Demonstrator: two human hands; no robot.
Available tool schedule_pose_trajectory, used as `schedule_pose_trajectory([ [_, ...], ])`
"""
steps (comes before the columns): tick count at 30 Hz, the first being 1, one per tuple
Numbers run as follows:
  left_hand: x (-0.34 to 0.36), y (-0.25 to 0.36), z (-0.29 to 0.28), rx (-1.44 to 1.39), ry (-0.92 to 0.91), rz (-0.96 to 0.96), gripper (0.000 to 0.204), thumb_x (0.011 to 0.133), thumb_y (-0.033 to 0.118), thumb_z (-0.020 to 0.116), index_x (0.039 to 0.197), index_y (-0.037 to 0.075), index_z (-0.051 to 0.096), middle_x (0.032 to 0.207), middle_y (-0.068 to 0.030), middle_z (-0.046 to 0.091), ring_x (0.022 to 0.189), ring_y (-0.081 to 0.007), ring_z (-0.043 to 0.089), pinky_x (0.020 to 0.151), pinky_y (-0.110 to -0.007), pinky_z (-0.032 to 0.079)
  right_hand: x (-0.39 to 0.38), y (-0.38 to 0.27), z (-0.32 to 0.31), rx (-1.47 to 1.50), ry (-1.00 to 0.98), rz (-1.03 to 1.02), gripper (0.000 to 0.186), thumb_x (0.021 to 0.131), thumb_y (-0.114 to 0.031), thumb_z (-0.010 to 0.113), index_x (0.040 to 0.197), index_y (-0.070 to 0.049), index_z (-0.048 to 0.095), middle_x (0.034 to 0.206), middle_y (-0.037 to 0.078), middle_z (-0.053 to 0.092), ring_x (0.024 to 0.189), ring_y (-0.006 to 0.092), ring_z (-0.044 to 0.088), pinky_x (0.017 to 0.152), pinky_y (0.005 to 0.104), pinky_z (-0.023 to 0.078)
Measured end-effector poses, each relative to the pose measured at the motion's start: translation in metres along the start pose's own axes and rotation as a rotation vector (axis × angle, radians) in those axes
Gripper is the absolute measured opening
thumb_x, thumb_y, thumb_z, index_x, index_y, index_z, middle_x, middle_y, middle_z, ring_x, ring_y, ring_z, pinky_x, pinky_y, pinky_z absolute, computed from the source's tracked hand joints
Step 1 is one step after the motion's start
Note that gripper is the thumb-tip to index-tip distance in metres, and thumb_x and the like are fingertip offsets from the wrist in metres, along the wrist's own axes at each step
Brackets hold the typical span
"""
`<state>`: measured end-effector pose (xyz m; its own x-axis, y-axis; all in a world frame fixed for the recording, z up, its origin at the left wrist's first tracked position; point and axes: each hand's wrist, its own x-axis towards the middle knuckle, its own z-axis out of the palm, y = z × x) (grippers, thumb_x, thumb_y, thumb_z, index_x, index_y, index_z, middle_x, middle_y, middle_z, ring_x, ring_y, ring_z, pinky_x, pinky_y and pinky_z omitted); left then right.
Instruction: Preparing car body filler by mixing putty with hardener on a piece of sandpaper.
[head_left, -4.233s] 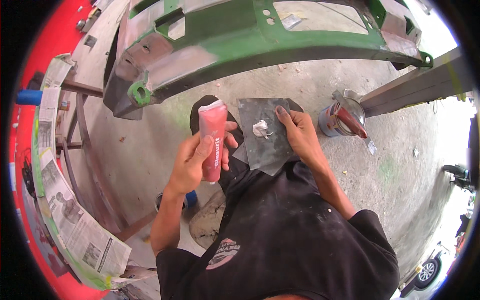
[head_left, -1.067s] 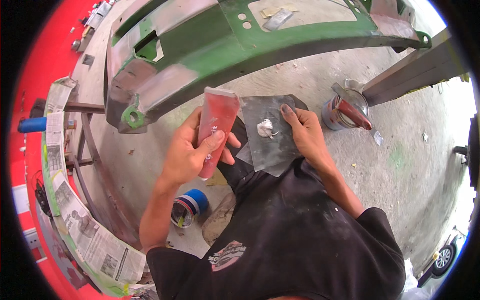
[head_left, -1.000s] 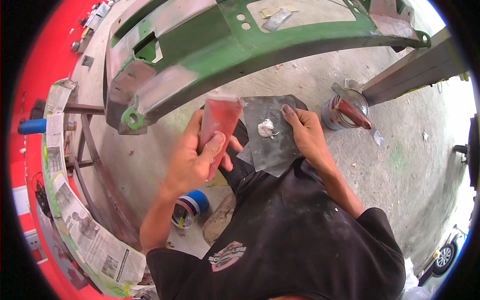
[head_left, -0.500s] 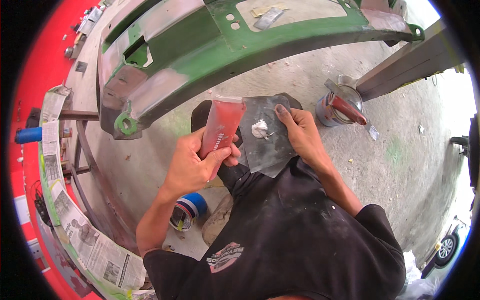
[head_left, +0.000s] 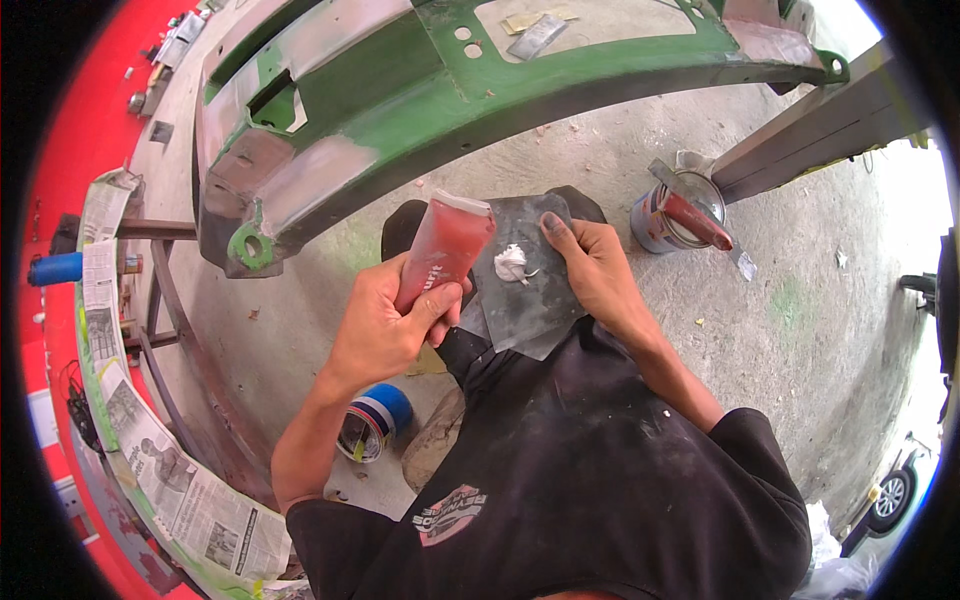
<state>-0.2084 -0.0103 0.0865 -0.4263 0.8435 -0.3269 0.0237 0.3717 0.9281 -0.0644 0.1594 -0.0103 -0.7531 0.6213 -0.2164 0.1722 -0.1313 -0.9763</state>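
My left hand [head_left: 388, 318] is closed round a red squeeze tube [head_left: 450, 248], its pale flat crimped end pointing up and away from me. Between the thumb and fingers of my right hand [head_left: 598, 268] is the edge of a thin dark grey sheet [head_left: 535, 315], held above my lap. A whitish dab of paste [head_left: 511, 263] sits near the middle of that sheet. The tube's upper part stands beside the sheet's left edge. Part of another grey piece [head_left: 471, 316] shows under the sheet at its left. The tube's lower end is hidden by my left hand.
A large green and grey bumper-like panel [head_left: 400, 120] spans the far side. An open can [head_left: 662, 222] with a red-handled tool [head_left: 695, 218] across it stands right. A blue-banded can [head_left: 385, 410] lies near my left forearm. Newspaper [head_left: 185, 480] covers a curved part at left.
The sheet with its paste and my right hand have shifted slightly left. The tube's upper end has tilted a little further right in my left hand.
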Motion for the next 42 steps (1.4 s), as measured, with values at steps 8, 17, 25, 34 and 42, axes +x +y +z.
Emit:
schedule_pose_trajectory([
  [8,0.001,-0.002,-0.005,-0.024,0.001,-0.029,0.018,0.094,0.017,0.066,0.094,-0.001,0.064,0.069,-0.004,0.063,0.054,-0.0076,0.057,0.045,-0.021,0.042,0.002,0.005,0.005,0.009,-0.018,-0.017,0.053,0.101,-0.035,0.053,0.063,0.0,0.042,0.058,-0.004,0.032,0.058,0.0058,0.03,0.048,0.0317,0.026],
  [17,-0.004,0.005,-0.008,-0.026,0.047,-0.031,0.013,0.094,0.008,0.063,0.099,-0.003,0.065,0.076,-0.005,0.067,0.06,-0.0071,0.059,0.051,-0.021,0.045,-0.001,-0.004,0.008,0.03,-0.041,0.002,0.051,0.101,-0.035,0.052,0.069,0.004,0.048,0.059,-0.003,0.037,0.061,0.0059,0.033,0.051,0.0308,0.03],
  [25,-0.001,0.007,-0.005,0.028,0.063,-0.005,0.011,0.095,0.008,0.062,0.098,-0.002,0.065,0.071,-0.0023,0.062,0.057,-0.0053,0.054,0.051,-0.02,0.042,0.0,-0.01,0.008,0.014,-0.055,0.003,0.05,0.101,-0.035,0.052,0.071,0.006,0.051,0.06,-0.003,0.039,0.061,0.0058,0.035,0.051,0.0301,0.031],
  [34,0.001,-0.002,-0.003,0.021,0.092,0.022,0.014,0.094,0.008,0.063,0.1,-0.004,0.065,0.074,-0.005,0.065,0.063,-0.0088,0.062,0.057,-0.023,0.052,0.001,-0.005,0.009,0.038,-0.022,-0.015,0.05,0.101,-0.034,0.053,0.069,0.005,0.049,0.06,-0.003,0.037,0.061,0.0059,0.033,0.05,0.031,0.029],
  [42,-0.002,0.001,-0.01,0.055,0.113,-0.008,0.015,0.093,0.009,0.064,0.1,-0.004,0.065,0.075,-0.0075,0.068,0.064,-0.011,0.065,0.059,-0.024,0.053,0.004,0.0,0.008,0.024,-0.002,-0.015,0.051,0.101,-0.034,0.054,0.066,0.003,0.044,0.059,-0.003,0.035,0.06,0.0061,0.032,0.049,0.0314,0.028],
])
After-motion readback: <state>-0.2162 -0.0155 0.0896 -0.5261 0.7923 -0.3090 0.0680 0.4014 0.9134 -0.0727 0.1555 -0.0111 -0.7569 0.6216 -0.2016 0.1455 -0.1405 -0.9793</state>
